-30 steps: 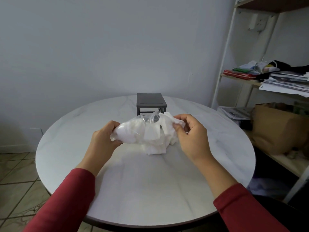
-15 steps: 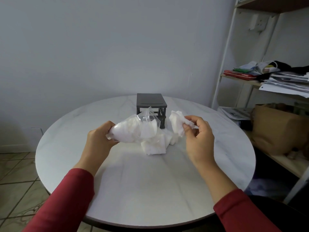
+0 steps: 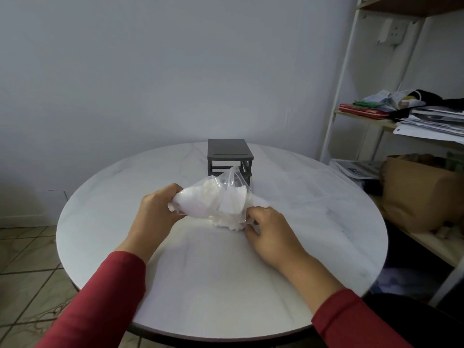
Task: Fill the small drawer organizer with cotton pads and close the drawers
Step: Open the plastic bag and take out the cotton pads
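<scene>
The left hand point(image 3: 155, 214) is gripping the closed end of the clear bag point(image 3: 213, 194), its fingers curled round it. The right hand point(image 3: 271, 229) is pinching the loose cotton pads point(image 3: 228, 222) lying on the worktop point(image 3: 213, 285) at the bag's mouth. The drawer organizer point(image 3: 229, 151) is standing at 12 o'clock, just behind the bag. Tipping the bag further is likely risking pads spilling out and scattering.

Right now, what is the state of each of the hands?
Left hand: holding the clear plastic bag of white cotton pads.
Right hand: pinching loose white cotton pads.
</scene>
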